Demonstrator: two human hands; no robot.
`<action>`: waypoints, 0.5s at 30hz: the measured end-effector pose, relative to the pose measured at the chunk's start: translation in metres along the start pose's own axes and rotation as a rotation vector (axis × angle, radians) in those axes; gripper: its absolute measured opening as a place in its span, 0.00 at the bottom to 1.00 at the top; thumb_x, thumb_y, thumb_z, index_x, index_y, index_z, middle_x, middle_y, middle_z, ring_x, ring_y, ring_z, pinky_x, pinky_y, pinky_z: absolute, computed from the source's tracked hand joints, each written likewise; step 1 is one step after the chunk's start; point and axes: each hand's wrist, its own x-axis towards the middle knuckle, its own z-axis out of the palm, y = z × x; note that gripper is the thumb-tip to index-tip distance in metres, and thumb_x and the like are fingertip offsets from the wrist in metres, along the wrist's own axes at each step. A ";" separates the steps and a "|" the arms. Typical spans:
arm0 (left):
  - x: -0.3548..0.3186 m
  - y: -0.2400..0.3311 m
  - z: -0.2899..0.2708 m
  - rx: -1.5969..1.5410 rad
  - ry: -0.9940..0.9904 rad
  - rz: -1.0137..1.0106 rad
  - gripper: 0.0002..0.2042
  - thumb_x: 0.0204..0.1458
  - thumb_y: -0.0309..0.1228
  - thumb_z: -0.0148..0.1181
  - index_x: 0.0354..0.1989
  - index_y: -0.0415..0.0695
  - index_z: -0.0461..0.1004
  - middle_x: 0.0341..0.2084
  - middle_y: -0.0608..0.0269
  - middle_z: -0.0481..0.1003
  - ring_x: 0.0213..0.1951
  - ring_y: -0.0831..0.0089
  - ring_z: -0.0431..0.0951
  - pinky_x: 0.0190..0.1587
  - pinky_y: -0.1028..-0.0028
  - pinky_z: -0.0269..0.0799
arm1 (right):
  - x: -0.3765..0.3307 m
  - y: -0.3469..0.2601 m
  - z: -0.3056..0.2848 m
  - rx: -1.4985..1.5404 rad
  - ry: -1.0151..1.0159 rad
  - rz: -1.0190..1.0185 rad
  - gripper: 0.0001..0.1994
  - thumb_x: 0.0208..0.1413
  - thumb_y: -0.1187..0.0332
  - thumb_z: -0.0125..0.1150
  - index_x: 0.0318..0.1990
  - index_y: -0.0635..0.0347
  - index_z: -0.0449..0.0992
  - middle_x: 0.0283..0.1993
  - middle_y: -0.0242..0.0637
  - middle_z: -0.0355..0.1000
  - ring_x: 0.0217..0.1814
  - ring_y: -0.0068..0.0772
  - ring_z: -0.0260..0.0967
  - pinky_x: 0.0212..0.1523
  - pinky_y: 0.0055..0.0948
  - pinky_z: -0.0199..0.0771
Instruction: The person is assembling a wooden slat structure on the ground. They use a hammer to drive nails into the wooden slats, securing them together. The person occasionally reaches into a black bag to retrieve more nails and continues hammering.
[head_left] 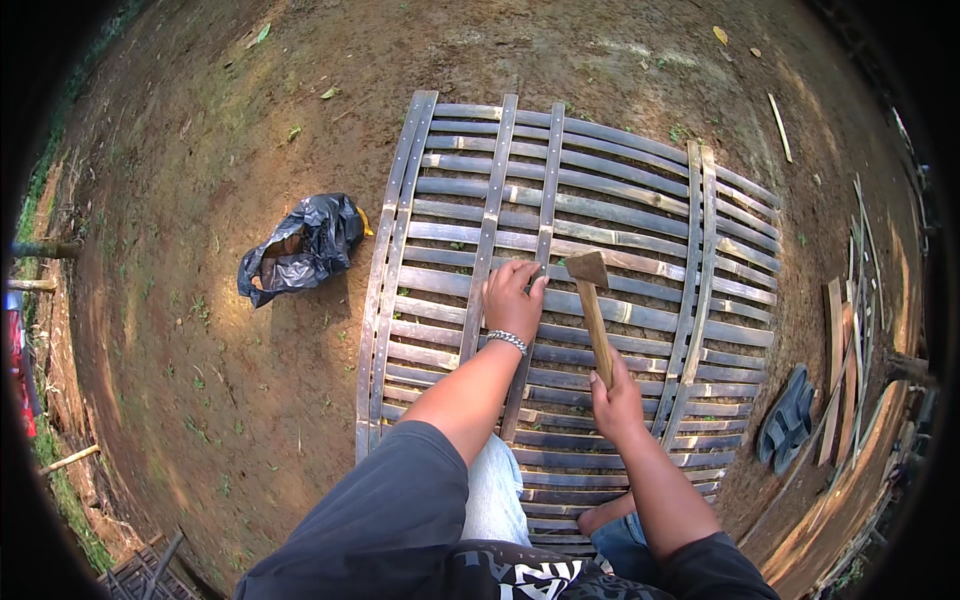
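Below me lies a bamboo slat panel, with many grey split slats crossed by longer upright strips dotted with nail heads. My left hand, a chain bracelet on its wrist, rests on the middle of the panel beside an upright strip. Its thumb and fingers are drawn together at that strip; whatever small thing they pinch is too small to make out. My right hand grips the wooden handle of a hammer. The hammer's broad, rusty head is raised just right of my left fingertips.
On the bare soil to the left sits a crumpled black plastic bag. Dark sandals lie to the right of the panel, near loose wooden strips. My bare foot is on the slats at the near side.
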 end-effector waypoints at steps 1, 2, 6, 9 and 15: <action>0.004 0.004 0.001 0.018 -0.022 0.010 0.08 0.50 0.32 0.70 0.39 0.49 0.85 0.41 0.67 0.81 0.46 0.64 0.78 0.52 0.63 0.67 | 0.000 0.003 0.002 0.012 0.010 -0.005 0.28 0.64 0.71 0.56 0.71 0.52 0.60 0.59 0.59 0.73 0.60 0.64 0.72 0.58 0.48 0.74; 0.004 0.004 0.003 0.022 -0.014 -0.018 0.07 0.50 0.32 0.70 0.38 0.49 0.85 0.41 0.67 0.81 0.46 0.65 0.78 0.51 0.63 0.67 | 0.000 0.003 0.002 0.024 0.015 -0.014 0.28 0.64 0.71 0.56 0.71 0.53 0.60 0.58 0.59 0.74 0.60 0.64 0.72 0.58 0.48 0.74; 0.004 0.003 0.010 0.018 0.030 -0.059 0.04 0.51 0.33 0.69 0.34 0.48 0.84 0.39 0.68 0.81 0.46 0.66 0.78 0.50 0.63 0.66 | -0.008 0.001 0.007 0.045 -0.017 0.033 0.28 0.65 0.69 0.56 0.71 0.54 0.60 0.56 0.61 0.74 0.59 0.66 0.72 0.57 0.49 0.74; 0.004 0.003 0.012 0.017 0.038 -0.063 0.04 0.51 0.33 0.70 0.32 0.48 0.84 0.39 0.69 0.81 0.46 0.67 0.78 0.51 0.63 0.66 | -0.010 -0.002 0.005 0.035 -0.071 0.092 0.28 0.65 0.69 0.56 0.72 0.51 0.60 0.55 0.61 0.74 0.57 0.67 0.72 0.56 0.51 0.74; 0.003 0.001 0.014 0.034 0.062 -0.044 0.03 0.51 0.34 0.70 0.32 0.52 0.84 0.39 0.74 0.80 0.45 0.69 0.77 0.50 0.64 0.65 | 0.001 -0.001 0.014 0.004 -0.035 0.013 0.28 0.65 0.69 0.55 0.72 0.48 0.59 0.54 0.61 0.75 0.56 0.68 0.72 0.54 0.54 0.74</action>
